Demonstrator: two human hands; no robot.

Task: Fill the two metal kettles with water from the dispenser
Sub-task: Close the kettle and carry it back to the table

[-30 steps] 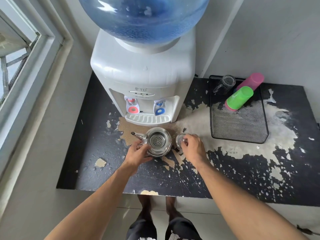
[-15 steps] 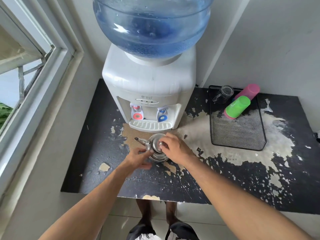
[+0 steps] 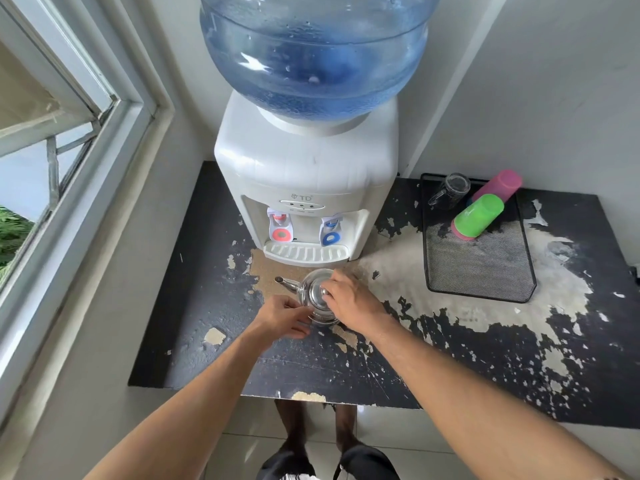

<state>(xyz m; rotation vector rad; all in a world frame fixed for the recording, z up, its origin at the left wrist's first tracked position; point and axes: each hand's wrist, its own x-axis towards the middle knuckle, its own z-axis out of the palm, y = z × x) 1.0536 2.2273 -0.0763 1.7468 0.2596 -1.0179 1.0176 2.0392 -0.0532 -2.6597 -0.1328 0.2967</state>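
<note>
One shiny metal kettle (image 3: 309,293) stands on the worn black table (image 3: 194,306), just in front of the drip tray of the white water dispenser (image 3: 306,174). Its spout points left. The lid (image 3: 318,295) sits on top of it, and my right hand (image 3: 349,299) pinches the lid's knob. My left hand (image 3: 282,318) holds the kettle's near side, probably the handle, which it hides. The dispenser has a red tap (image 3: 280,227) on the left and a blue tap (image 3: 330,232) on the right. I see no second kettle.
A black mesh tray (image 3: 485,271) lies at the back right with a glass mug (image 3: 450,190), a green cup (image 3: 479,216) and a pink cup (image 3: 498,185) lying on it. A window frame (image 3: 86,188) runs along the left. The big blue bottle (image 3: 315,53) overhangs the dispenser.
My right hand picked up the lid from the table beside the kettle and set it on the open kettle. My left hand stayed on the kettle. The view tilted up a little.
</note>
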